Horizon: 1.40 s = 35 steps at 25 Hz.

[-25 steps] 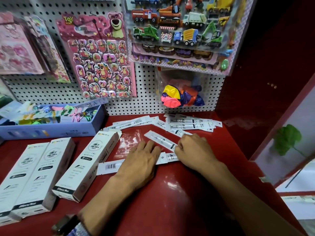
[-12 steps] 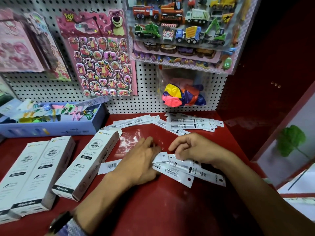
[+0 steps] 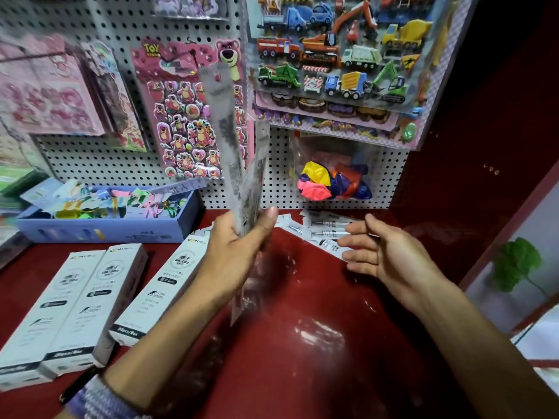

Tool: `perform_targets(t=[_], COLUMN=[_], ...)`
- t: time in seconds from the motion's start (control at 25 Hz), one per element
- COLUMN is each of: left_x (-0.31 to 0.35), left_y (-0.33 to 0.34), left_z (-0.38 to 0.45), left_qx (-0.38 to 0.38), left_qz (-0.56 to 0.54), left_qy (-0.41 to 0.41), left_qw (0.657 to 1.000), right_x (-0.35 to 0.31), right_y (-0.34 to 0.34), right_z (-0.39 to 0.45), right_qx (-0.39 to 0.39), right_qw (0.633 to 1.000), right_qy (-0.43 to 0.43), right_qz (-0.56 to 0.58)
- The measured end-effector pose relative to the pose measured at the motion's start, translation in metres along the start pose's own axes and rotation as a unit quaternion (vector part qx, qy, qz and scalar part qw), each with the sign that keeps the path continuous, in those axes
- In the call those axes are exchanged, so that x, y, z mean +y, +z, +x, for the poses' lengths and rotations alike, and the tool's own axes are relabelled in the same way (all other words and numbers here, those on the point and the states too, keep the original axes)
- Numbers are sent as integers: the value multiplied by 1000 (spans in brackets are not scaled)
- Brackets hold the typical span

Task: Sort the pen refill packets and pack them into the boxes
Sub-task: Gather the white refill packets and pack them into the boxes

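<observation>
My left hand point(image 3: 239, 252) grips a bunch of long clear pen refill packets point(image 3: 236, 152), held upright above the red shelf and blurred by motion. My right hand point(image 3: 381, 252) hovers open, palm inward, just right of them and over the loose packets. More refill packets point(image 3: 323, 228) lie scattered at the back of the shelf near the pegboard. Three white refill boxes lie flat on the left: one point(image 3: 163, 285) next to my left wrist and two point(image 3: 69, 306) side by side further left.
A blue tray of colourful items point(image 3: 106, 228) stands at the back left. A pegboard point(image 3: 387, 173) carries sticker sheets and a bag of balloons point(image 3: 332, 182). A red wall point(image 3: 484, 116) closes the right side. The shelf's front edge drops off at the right.
My left hand has lifted a bunch of packets off the shelf and turned them upright. My right hand has let go of the packets and opened.
</observation>
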<state>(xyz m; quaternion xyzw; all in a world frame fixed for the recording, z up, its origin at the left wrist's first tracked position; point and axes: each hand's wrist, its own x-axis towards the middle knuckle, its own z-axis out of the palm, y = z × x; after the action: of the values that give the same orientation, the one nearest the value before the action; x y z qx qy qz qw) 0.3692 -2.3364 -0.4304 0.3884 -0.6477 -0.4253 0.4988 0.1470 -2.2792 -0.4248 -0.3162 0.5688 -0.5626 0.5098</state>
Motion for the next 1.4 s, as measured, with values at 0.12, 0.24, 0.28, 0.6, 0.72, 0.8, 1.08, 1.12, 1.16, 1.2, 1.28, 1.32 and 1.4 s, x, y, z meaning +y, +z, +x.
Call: perform_targets(t=[0.12,0.24,0.28,0.6,0.72,0.8,1.08,1.12,1.16,1.2,1.28,1.32,1.4], left_x=[2,-8,-6,-24,-41,-48,-47,-45,-42,-41,-40,-39,-35], left_y=[-4,0,2,-2,-11,-19,-29,-28,-25,-23,-19,-20,-25], left_z=[-4,-10,-11,3,6,8,9,6,2,-3,-12,-15,-21], left_qx=[-18,-20,-14,52,78,100,74,39,5,-16,-18,-9,8], left_qz=[-22,-57,-74,-120,-224,-251,-289,-289,-278,-264,-255,-257,-249], left_qy=[37,25,25,-197,-311,-338,-339,-336,-335,-335,-323,-311,-281], left_qw=[999,998,997,972,921,902,892,896,900,904,911,915,927], right_x=[2,2,3,44,43,44,86,84,83,82,78,76,73], right_y=[21,43,49,87,87,86,91,90,89,87,86,86,91], right_z=[-17,-33,-36,-52,-54,-58,-50,-48,-45,-43,-44,-46,-53], right_qx=[-23,-47,-53,-14,-90,-277,-321,-308,-300,-295,-269,-228,-92], right_qw=[999,998,997,876,876,827,659,678,698,715,738,758,822], right_qy=[-20,-26,-30,-285,-292,-234,-257,-246,-227,-211,-211,-235,-279], right_qz=[-23,-32,-39,-389,-372,-431,-630,-620,-609,-598,-582,-564,-488])
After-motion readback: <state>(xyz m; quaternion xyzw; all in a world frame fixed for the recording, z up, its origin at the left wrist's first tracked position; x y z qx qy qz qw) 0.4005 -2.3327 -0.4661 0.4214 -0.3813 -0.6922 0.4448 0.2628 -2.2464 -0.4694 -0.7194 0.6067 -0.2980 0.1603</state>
